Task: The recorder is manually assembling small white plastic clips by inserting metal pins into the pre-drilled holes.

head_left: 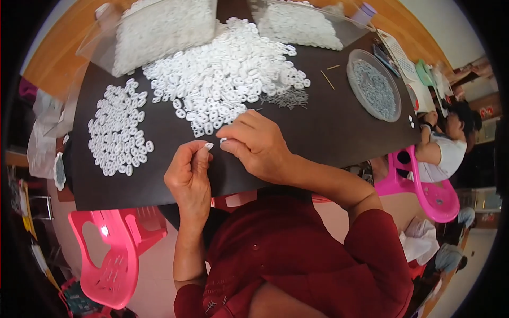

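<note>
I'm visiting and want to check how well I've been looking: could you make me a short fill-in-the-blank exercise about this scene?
1. The left hand pinches a small, ____ piece.
2. The round, clear plastic tub of thin grey pins sits toward the person's ____ end of the dark, flat-topped table.
3. Between that tub and the loose grey pins lie ____ thin, gold-coloured sticks.
4. The plastic chair at the person's left is ____.

Missing words: white; right; two; pink.
</note>
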Demonstrator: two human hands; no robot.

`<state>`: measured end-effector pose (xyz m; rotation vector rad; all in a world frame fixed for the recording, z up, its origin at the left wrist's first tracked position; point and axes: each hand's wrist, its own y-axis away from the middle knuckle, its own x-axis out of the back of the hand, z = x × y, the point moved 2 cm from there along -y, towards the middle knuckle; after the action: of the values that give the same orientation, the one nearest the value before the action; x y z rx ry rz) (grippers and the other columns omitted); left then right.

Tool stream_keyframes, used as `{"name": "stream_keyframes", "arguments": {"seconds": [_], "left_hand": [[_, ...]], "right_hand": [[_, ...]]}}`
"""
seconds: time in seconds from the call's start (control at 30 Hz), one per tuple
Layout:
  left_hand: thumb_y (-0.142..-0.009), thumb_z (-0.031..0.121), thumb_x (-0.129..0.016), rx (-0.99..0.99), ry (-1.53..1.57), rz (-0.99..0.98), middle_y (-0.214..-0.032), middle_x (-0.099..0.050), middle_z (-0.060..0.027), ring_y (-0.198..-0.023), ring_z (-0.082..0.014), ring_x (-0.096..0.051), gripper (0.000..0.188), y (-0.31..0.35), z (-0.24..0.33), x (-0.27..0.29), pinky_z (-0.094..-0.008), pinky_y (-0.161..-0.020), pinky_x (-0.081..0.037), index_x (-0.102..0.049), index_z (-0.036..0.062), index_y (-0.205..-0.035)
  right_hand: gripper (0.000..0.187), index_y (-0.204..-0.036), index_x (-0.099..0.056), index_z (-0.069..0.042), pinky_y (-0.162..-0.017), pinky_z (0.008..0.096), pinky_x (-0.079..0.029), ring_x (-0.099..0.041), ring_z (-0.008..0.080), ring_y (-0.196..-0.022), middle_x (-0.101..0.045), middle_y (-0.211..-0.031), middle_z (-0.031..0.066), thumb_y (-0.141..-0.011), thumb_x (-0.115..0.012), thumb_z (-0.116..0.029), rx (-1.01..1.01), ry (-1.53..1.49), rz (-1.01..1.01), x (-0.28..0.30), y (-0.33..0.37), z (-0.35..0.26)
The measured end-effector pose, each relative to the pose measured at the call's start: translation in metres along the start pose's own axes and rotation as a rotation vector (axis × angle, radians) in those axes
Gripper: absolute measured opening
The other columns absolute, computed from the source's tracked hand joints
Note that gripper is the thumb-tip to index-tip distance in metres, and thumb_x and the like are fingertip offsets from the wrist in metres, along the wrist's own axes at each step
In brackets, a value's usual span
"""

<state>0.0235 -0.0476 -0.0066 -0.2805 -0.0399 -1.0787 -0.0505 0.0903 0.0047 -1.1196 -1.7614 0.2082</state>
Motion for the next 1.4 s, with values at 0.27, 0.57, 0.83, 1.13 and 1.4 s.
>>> {"name": "stream_keyframes", "arguments": {"seconds": [0.27, 0.57, 0.83, 1.13, 1.4], "left_hand": [[-0.09, 0.013, -0.058, 0.141, 0.157, -0.175, -0.076, -0.06, -0.0023, -0.065, -0.0058, -0.051, 0.015, -0.002, 0.007, -0.01, -0.0176, -0.057, -0.04, -0.061, -0.0016, -0.091], [-0.086, 0.005, -0.061, 0.487, 0.84, -0.199, -0.076, -0.064, -0.0109, -0.062, -0.0137, -0.058, 0.013, -0.004, -0.012, -0.015, -0.0239, -0.055, -0.046, -0.061, -0.006, -0.093], [-0.081, -0.001, -0.065, 0.391, 0.715, -0.147, -0.077, -0.061, -0.0062, -0.063, -0.0106, -0.054, 0.018, 0.006, -0.005, -0.021, -0.0218, -0.055, -0.044, -0.06, -0.0054, -0.097], [-0.082, 0.002, -0.066, 0.283, 0.482, -0.102, -0.078, -0.055, 0.0033, -0.069, -0.0032, -0.046, 0.015, 0.017, -0.006, -0.019, -0.0156, -0.063, -0.039, -0.064, -0.0026, -0.097], [-0.083, 0.004, -0.067, 0.232, 0.439, -0.105, -0.078, -0.056, 0.002, -0.068, -0.0034, -0.048, 0.012, 0.017, -0.011, -0.021, -0.0162, -0.061, -0.04, -0.063, -0.0018, -0.093]], "right_hand": [[0.007, -0.085, -0.063, 0.0, -0.062, 0.0204, -0.045, -0.057, 0.0063, -0.07, -0.063, -0.078, 0.002, -0.083, -0.063, -0.006, -0.679, -0.71, -0.165, 0.009, 0.003, -0.002], [0.006, -0.087, -0.061, 0.004, -0.064, 0.0239, -0.05, -0.061, 0.0107, -0.073, -0.065, -0.078, 0.0088, -0.085, -0.06, -0.001, -0.65, -1.004, -0.119, 0.008, 0.006, -0.003], [0.004, -0.086, -0.061, 0.001, -0.059, 0.0239, -0.047, -0.059, 0.0101, -0.068, -0.062, -0.078, 0.0055, -0.083, -0.062, -0.001, -0.588, -0.744, -0.06, 0.005, 0.013, -0.003], [0.013, -0.082, -0.063, -0.005, -0.06, 0.0333, -0.044, -0.054, 0.0258, -0.069, -0.056, -0.07, 0.0067, -0.07, -0.068, -0.001, -0.034, 0.139, 0.102, 0.037, 0.015, 0.043], [0.009, -0.076, -0.061, -0.008, -0.063, 0.036, -0.042, -0.052, 0.0256, -0.075, -0.052, -0.074, 0.0066, -0.069, -0.063, -0.003, 0.017, 0.41, -0.105, 0.037, 0.005, 0.072]]}}
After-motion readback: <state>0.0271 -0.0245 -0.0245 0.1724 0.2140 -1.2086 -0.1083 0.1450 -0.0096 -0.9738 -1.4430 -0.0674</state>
